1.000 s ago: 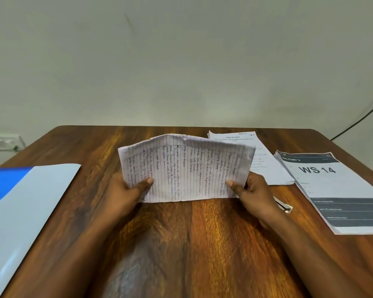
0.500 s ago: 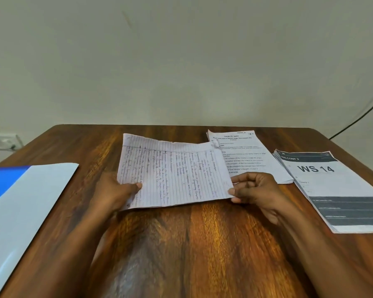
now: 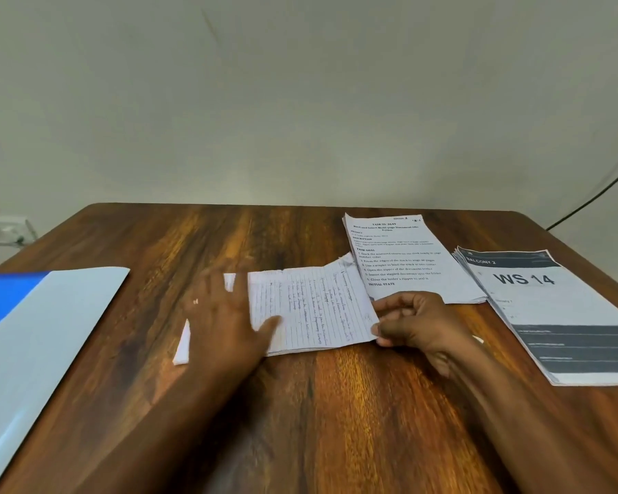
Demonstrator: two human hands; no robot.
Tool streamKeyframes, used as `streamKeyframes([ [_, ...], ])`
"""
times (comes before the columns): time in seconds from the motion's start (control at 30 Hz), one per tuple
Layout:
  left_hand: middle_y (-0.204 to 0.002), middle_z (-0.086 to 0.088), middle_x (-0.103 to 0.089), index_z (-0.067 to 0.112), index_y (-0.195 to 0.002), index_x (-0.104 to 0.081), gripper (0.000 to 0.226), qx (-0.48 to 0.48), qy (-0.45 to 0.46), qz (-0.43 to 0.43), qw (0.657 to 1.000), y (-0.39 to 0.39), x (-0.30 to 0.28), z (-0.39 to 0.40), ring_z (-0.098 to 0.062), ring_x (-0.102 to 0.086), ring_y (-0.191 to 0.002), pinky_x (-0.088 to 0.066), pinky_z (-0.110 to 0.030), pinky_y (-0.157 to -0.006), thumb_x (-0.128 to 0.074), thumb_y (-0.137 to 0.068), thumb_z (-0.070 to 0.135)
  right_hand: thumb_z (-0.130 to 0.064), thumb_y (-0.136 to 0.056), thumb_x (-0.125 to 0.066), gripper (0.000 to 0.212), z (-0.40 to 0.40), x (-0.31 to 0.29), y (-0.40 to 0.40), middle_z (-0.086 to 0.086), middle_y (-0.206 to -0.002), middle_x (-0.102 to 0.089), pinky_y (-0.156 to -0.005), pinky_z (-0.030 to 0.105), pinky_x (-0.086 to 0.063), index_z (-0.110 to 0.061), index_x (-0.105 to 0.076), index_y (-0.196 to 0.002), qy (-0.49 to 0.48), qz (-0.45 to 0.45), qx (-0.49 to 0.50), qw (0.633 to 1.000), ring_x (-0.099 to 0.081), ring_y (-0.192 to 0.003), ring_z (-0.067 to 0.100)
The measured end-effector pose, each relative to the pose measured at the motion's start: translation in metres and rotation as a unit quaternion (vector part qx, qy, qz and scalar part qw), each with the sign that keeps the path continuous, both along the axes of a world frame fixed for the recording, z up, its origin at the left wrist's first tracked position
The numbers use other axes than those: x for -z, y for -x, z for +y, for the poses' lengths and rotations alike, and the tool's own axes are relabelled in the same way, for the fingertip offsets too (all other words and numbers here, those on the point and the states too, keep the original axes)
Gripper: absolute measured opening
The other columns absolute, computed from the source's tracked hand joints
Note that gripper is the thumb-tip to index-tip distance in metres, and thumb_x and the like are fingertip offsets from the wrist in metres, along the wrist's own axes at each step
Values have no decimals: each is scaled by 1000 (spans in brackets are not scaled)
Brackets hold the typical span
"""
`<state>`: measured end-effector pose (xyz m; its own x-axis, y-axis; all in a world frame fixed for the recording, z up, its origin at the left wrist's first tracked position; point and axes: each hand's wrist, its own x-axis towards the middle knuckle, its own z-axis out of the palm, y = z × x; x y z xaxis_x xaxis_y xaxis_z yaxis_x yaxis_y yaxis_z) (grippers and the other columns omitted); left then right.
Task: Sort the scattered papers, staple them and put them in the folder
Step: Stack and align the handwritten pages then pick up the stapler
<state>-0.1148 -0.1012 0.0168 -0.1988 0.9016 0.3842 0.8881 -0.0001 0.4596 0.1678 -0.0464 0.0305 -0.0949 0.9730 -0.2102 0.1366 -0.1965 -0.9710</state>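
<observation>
Handwritten sheets (image 3: 311,308) now flat, L hand (image 3: 225,315) spread on top, R hand (image 3: 418,322) pinching edge.

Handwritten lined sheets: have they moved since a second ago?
Yes. The handwritten lined sheets were held up on edge; now they lie flat, nearer the printed task sheet, under both hands.

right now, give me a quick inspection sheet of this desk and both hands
surface: dark wooden table, wood grain showing.
job's things: handwritten lined sheets flat at centre; printed task sheets behind them; WS 14 stack at right; blue folder at left edge.
clutter: small white scrap beside the left hand.
hands: left hand blurred, spread over the lined sheets; right hand pinches their right edge.
cables: black cable along the wall, right.
surroundings: plain wall; wall socket at left.
</observation>
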Motion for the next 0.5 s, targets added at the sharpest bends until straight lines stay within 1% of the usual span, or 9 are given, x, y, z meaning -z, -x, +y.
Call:
streamKeyframes([
  [0.07, -162, 9, -36, 42, -152, -43, 84, 98, -35, -2, 995, -20, 5, -1, -18, -30, -149, -24, -48, -123, -74, -80, 72, 23, -72, -78, 34, -2, -1, 3, 23, -87, -77, -63, 35, -66, 7, -71, -102, 14, 27, 2, 1000, -77, -74, 29],
  [0.1, -157, 13, -43, 43, -148, -49, 80, 142, -34, 11, 989, -30, 8, -3, -13, -35, -144, -29, -41, -118, -68, -79, 80, 23, -73, -77, 34, -2, -1, 5, 24, -89, -77, -63, 34, -66, 7, -71, -101, 22, 40, 3, 999, -77, -75, 29],
  [0.17, -144, 14, -56, 40, -141, -58, 76, 211, -34, 79, 974, -47, 14, -6, -9, -45, -131, -35, -31, -105, -60, -80, 85, 25, -73, -75, 33, -4, -1, 8, 25, -90, -76, -60, 31, -65, 8, -70, -101, 41, 67, -3, 997, -77, -74, 29],
  [0.2, -137, 12, -62, 36, -137, -63, 71, 237, -46, 119, 963, -54, 16, -7, -11, -52, -124, -39, -30, -99, -59, -83, 82, 25, -74, -73, 33, -4, 0, 9, 23, -88, -76, -59, 30, -64, 8, -70, -102, 51, 79, -8, 996, -76, -73, 28],
  [0.27, -120, 8, -71, 29, -125, -70, 51, 272, -88, 174, 942, -65, 22, -6, -14, -63, -108, -47, -33, -88, -61, -91, 66, 25, -76, -71, 33, -4, 1, 10, 20, -85, -77, -56, 28, -63, 8, -69, -104, 69, 91, -16, 993, -75, -70, 27],
  [0.33, -108, 5, -75, 25, -114, -75, 27, 284, -137, 199, 928, -69, 26, -5, -15, -67, -96, -49, -34, -80, -70, -96, 45, 25, -77, -71, 35, -4, 0, 9, 22, -89, -77, -55, 27, -62, 9, -68, -108, 83, 92, -19, 992, -75, -70, 28],
  [0.37, -105, 4, -76, 23, -111, -76, 20, 282, -153, 208, 924, -70, 28, -5, -16, -68, -93, -49, -34, -78, -75, -95, 36, 24, -77, -71, 37, -3, 0, 8, 23, -92, -77, -55, 27, -62, 9, -68, -110, 87, 89, -20, 992, -76, -71, 28],
  [0.43, -100, 1, -77, 20, -107, -78, 17, 274, -176, 225, 918, -70, 31, -5, -18, -69, -87, -50, -35, -76, -80, -92, 26, 24, -76, -72, 37, -3, -1, 9, 24, -95, -77, -54, 26, -61, 9, -68, -110, 90, 80, -18, 993, -76, -71, 29],
  [0.5, -96, 0, -77, 18, -107, -79, 17, 282, -186, 233, 912, -70, 33, -6, -18, -70, -84, -51, -35, -76, -82, -90, 23, 25, -76, -72, 37, -5, -3, 8, 24, -95, -77, -53, 27, -62, 9, -69, -109, 91, 69, -14, 993, -76, -70, 29],
])
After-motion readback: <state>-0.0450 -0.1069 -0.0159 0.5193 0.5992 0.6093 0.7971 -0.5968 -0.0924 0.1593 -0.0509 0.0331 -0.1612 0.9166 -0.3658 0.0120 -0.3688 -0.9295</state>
